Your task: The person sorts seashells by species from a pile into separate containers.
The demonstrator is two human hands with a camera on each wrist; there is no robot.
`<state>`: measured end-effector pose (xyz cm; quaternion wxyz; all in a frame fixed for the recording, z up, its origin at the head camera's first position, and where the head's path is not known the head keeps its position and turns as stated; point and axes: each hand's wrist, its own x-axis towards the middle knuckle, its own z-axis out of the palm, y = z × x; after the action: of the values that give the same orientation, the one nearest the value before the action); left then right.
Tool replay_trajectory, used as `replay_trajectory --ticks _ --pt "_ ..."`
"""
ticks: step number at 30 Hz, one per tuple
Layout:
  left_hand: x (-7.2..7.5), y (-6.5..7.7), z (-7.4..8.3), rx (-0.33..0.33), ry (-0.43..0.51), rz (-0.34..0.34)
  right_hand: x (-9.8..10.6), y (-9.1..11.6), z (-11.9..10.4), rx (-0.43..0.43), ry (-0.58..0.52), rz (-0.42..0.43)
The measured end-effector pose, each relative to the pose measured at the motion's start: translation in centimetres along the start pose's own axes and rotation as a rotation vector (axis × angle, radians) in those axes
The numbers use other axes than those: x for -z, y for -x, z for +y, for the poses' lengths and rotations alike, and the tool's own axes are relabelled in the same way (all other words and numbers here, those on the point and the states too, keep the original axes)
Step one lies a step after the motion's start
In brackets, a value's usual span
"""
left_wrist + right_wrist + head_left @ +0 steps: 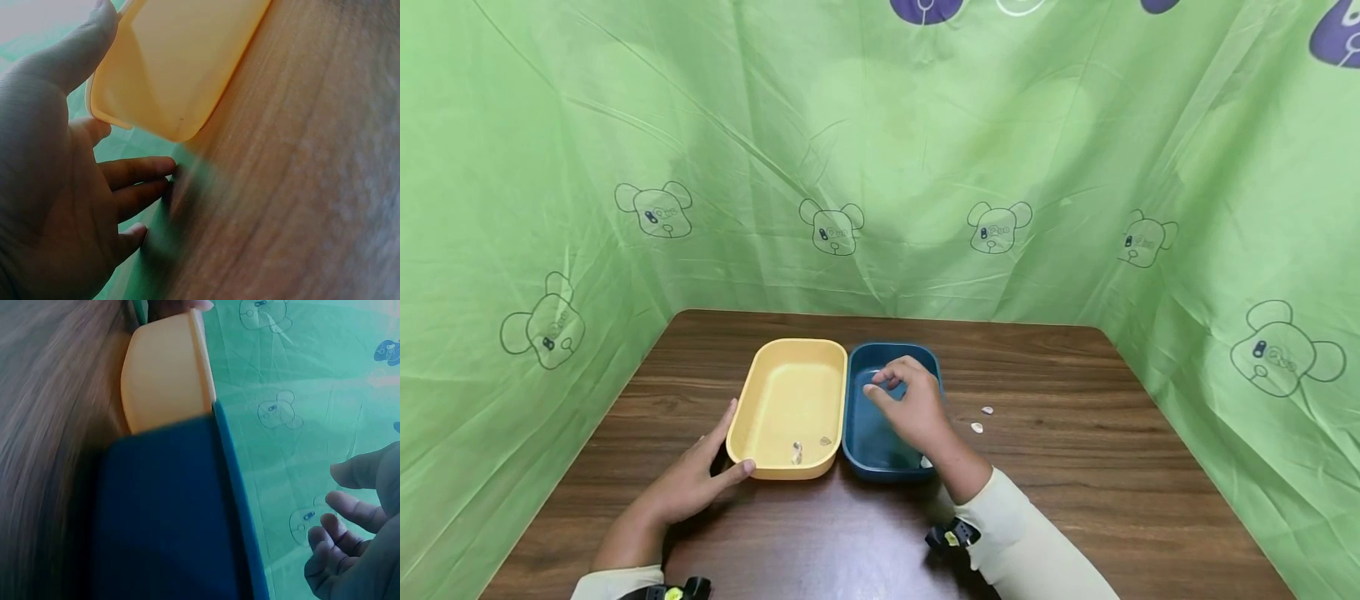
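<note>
A yellow plastic box [786, 400] and a dark blue box [880, 433] stand side by side on the table. At the yellow box's near left corner, my left hand [696, 475] rests its thumb by the rim, fingers spread along the outer wall. Over the blue box hovers my right hand [913, 408], thumb and fingers loosely bent with a gap between them; nothing shows in it in the right wrist view. Several small pale shell-like pieces [797, 457] lie in the yellow box's near end. Another white piece [926, 462] shows inside the blue box, partly hidden by my right forearm.
Two small white pieces, one farther back [987, 410] and one nearer [977, 427], lie on the brown wooden table [1060, 467] right of the blue box. A green curtain [880, 167] with printed bear heads encloses the table's back and sides.
</note>
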<state>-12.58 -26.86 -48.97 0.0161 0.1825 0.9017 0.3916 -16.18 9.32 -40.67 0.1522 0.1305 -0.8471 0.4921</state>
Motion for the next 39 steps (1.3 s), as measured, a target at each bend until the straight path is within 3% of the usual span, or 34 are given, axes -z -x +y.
replay_trajectory --ticks 8,12,30,39 --pt "-0.1 -0.1 -0.1 -0.006 0.007 0.006 2.3 0.8 2.2 0.031 -0.101 0.141" --pt "-0.1 -0.1 -0.1 -0.004 0.009 0.004 3.4 1.4 3.7 0.031 -0.104 0.172" --pt "-0.3 -0.2 -0.2 0.001 -0.004 -0.007 7.8 3.9 9.1 -0.024 -0.02 0.184" --pt "-0.3 -0.2 -0.3 0.002 0.003 -0.001 9.4 4.4 11.0 -0.095 0.005 0.197"
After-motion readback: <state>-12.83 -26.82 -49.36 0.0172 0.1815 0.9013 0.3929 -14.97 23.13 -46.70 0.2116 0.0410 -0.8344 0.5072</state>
